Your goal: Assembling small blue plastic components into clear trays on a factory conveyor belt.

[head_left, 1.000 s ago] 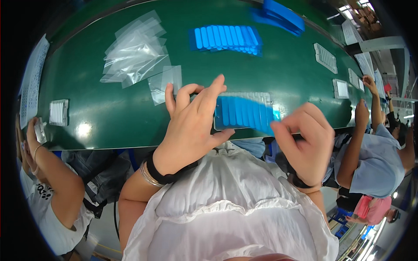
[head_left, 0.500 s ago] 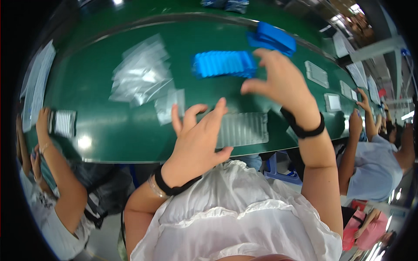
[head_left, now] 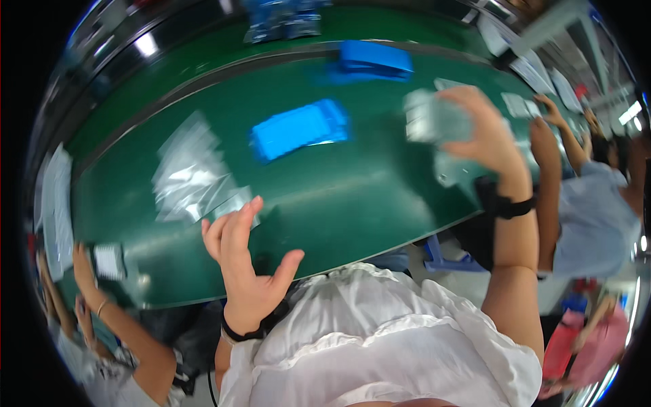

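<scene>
My right hand (head_left: 485, 136) is out over the right side of the green table, blurred by motion. Its thumb and fingers are around a clear plastic tray (head_left: 422, 117), smeared too. My left hand (head_left: 251, 264) hangs above the near edge, fingers and thumb apart and nothing in it. Its fingertips are closest to a loose pile of clear plastic bags (head_left: 190, 173); whether they touch cannot be told. In the middle lies a fanned row of bright blue packets (head_left: 298, 132), apart from both hands.
A blue folded stack (head_left: 375, 60) sits by the table's far edge. Beyond it are blue bagged packs (head_left: 281, 20). Another clear tray (head_left: 451, 169) lies below my right hand. White trays (head_left: 519, 105) lie farther right. People work at both sides; a hand (head_left: 85, 275) at left is by a white tray (head_left: 110, 262).
The clear tray that lay before me has left its spot; my right hand has moved right with a clear tray. My left hand has moved left and nearer. The view has turned.
</scene>
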`<state>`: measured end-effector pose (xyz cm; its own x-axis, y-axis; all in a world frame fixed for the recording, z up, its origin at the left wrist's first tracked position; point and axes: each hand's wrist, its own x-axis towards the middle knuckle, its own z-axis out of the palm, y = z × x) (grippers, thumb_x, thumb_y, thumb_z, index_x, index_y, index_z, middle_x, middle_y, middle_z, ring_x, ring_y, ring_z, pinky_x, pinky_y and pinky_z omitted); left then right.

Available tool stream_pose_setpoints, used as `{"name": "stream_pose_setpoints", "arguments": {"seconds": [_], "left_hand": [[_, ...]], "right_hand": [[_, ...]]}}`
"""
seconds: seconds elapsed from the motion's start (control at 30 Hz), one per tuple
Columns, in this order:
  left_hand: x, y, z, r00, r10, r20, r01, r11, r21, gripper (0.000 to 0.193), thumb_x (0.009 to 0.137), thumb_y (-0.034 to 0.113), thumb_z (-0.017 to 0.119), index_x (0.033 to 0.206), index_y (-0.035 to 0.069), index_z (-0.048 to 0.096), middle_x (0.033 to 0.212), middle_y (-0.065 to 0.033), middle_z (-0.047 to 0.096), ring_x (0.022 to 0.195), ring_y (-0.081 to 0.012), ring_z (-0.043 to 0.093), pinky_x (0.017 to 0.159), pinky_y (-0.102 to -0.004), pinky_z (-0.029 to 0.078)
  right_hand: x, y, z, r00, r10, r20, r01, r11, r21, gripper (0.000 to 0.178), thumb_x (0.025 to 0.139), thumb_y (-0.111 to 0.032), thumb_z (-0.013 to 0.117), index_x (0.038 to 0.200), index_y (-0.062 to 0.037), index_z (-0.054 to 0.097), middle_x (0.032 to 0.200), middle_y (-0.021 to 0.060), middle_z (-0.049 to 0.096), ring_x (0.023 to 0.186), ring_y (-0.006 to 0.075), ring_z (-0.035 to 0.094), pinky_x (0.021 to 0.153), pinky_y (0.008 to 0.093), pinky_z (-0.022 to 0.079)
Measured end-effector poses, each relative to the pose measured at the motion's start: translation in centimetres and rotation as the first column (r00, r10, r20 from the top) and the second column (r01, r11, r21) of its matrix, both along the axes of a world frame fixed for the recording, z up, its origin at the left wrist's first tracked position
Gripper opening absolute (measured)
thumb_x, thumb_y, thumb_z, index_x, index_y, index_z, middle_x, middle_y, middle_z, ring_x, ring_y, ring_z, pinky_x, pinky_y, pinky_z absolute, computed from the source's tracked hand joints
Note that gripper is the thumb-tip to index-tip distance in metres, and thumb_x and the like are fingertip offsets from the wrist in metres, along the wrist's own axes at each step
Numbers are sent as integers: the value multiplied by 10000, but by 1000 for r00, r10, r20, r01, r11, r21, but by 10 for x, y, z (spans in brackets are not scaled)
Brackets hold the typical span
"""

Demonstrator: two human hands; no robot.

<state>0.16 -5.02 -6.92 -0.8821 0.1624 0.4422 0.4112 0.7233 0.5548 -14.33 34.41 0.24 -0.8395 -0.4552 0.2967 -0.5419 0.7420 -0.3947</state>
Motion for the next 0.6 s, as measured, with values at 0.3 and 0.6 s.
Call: {"name": "stream_pose_setpoints", "arguments": {"seconds": [0.3,0.6], "left_hand": [[24,-82,32,914,375,-154,-399,900,-176,463,828,-5,649,1284,77,658,1319,-110,651,1205,-318,605,1146,-531,342],[8,-160,27,916,373,-147,-401,843,-358,636,760,-124,529,1367,44,627,1405,-197,596,1343,-353,540,1153,-435,406]], "right_hand": [[-127,193,-81,977,-145,155,118,978,171,752,742,-83,699,1474,-29,538,1454,176,560,1382,316,516,1173,395,371],[-20,137,-6,930,-325,-170,355,916,189,893,765,-123,764,1587,-106,414,1546,168,490,1450,354,437,1215,420,319]]}}
